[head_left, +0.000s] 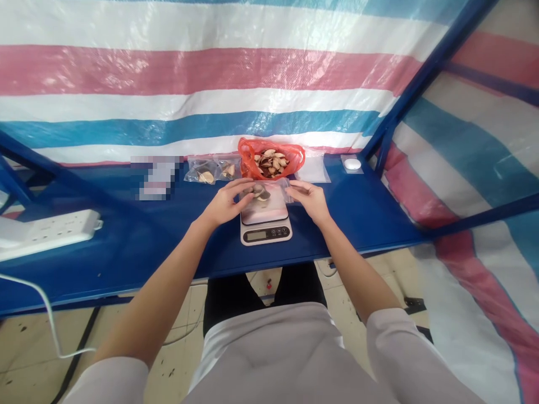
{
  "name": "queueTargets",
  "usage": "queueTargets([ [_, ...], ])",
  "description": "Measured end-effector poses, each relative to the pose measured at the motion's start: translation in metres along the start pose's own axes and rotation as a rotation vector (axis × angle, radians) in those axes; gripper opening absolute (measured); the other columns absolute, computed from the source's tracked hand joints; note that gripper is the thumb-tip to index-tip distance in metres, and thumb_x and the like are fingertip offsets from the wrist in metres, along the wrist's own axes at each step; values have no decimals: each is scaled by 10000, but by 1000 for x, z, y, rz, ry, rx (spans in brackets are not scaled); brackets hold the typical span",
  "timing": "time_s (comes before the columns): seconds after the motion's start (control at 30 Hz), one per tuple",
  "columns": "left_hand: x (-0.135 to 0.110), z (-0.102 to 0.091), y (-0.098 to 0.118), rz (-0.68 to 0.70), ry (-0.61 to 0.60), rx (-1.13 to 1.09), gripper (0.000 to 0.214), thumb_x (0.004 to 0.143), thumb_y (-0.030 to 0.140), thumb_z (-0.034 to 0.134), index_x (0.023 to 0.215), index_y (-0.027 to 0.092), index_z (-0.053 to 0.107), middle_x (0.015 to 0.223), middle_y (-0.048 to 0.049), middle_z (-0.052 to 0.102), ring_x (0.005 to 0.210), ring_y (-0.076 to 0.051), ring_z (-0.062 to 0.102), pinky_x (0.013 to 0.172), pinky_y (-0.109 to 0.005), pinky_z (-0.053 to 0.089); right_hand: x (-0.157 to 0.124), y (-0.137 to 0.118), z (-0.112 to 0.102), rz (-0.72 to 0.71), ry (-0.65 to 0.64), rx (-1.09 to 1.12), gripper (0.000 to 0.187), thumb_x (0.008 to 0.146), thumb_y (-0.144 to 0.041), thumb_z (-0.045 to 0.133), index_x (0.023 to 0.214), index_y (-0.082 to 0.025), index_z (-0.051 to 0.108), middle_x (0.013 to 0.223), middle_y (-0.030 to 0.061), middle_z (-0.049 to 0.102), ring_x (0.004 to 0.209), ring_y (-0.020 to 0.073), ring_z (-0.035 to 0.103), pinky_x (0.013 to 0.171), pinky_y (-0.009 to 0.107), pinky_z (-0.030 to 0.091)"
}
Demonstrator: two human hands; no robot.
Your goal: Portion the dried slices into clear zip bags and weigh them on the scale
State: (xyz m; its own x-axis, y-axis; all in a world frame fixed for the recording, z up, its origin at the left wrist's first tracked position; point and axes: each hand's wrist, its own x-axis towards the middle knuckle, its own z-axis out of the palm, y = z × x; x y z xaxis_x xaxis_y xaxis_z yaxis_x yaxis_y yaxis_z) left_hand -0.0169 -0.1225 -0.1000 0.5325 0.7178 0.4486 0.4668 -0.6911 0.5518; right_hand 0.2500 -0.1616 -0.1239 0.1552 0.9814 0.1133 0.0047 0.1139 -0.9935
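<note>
A small white digital scale sits on the blue table. A clear plastic bag with a few tan slices lies on its platform. My left hand pinches the bag's left edge, fingers closed on it. My right hand grips the bag's right edge in the same way. Just behind the scale stands an open red plastic bag full of tan and brown dried slices.
Two filled clear bags lie left of the red bag, and flat empty clear bags lie to its right. A small white round object rests at the back right. A white power strip lies far left. Striped tarpaulin and blue frame bars enclose the table.
</note>
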Motion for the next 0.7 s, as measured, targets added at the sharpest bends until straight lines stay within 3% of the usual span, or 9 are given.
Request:
queueTargets([
  [0.17,1,2,-1,7,-17,-1,462,967,529,529,1236,205,719,1341,-119,678,1281,-285,609,1149,-441,445,4,1,0,36,-15,34,509,592,-457,906,1015,-197,792,882,31,802,858,233,748,899,435,608],
  [0.3,2,0,2,-2,-1,-8,439,945,510,560,1202,198,731,1311,-119,699,1263,-283,623,1136,-426,452,9,-5,-1,4,-59,41,460,597,-432,907,974,-195,795,916,44,804,880,237,750,915,443,601],
  [0.4,8,-2,7,-99,68,23,450,932,501,560,1188,174,732,1223,-131,740,1092,-281,702,1024,-418,524,16,-17,-1,-57,-127,11,414,621,-416,899,960,-201,797,966,58,807,934,249,755,956,456,590],
  [0.5,21,-3,16,-188,143,40,474,922,504,542,1180,157,736,1166,-135,762,977,-276,723,907,-393,560,25,-33,1,-137,-204,-58,361,678,-403,871,976,-211,804,1032,68,805,1010,264,750,990,459,578],
  [0.57,34,-4,23,-199,165,13,480,913,501,546,1180,153,740,1176,-132,760,1035,-285,712,947,-390,541,32,-44,3,-187,-256,-91,337,708,-398,850,988,-217,809,1054,68,803,1043,272,745,990,453,578],
  [0.7,59,-9,37,-268,74,-197,524,876,557,618,1207,171,744,1219,-112,749,1104,-299,691,1027,-404,496,45,-59,7,-286,-360,-132,294,752,-394,814,997,-232,815,1072,58,802,1061,273,742,967,435,589],
])
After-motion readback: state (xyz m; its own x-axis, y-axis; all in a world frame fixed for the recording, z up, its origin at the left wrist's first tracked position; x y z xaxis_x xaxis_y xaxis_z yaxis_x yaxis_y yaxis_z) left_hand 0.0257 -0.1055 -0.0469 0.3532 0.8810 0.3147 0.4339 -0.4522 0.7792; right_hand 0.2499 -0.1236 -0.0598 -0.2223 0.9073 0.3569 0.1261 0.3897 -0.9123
